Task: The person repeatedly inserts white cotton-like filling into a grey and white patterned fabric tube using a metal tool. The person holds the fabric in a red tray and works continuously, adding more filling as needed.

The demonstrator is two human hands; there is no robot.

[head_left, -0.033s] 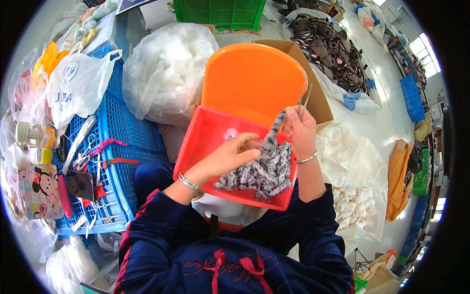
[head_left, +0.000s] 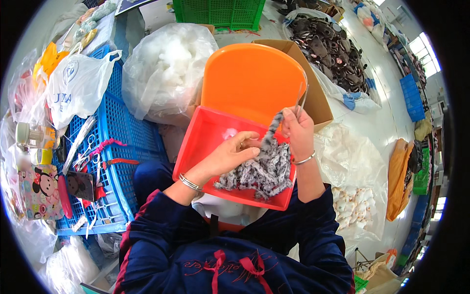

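My right hand (head_left: 299, 128) is closed on a thin metal tool (head_left: 304, 98) with two slim prongs pointing up, tweezers by its look. Between the same fingers it pinches the top of a grey-and-black striped fluffy strip (head_left: 272, 130). The strip hangs over a red tray (head_left: 193, 147) on my lap. Close to its lower part, my left hand (head_left: 235, 153) has its thumb and bent fingers apart, fingertips beside the strip. Below both hands, a pile of similar striped pieces (head_left: 259, 174) fills the tray's near right side. A small tuft of white-pink fluff (head_left: 230, 133) lies inside too.
Beyond the tray stands an orange stool (head_left: 252, 81), with a cardboard box (head_left: 320, 105) behind it. A clear bag of white stuffing (head_left: 169, 71) is at the back left. Blue crates (head_left: 132, 142) on the left carry scissors and a phone. Dark plush pieces (head_left: 328, 49) lie far right.
My right hand has turned slightly and dropped a little, so the tool's two prongs now show apart. My left fingers have shifted slightly beside the strip.
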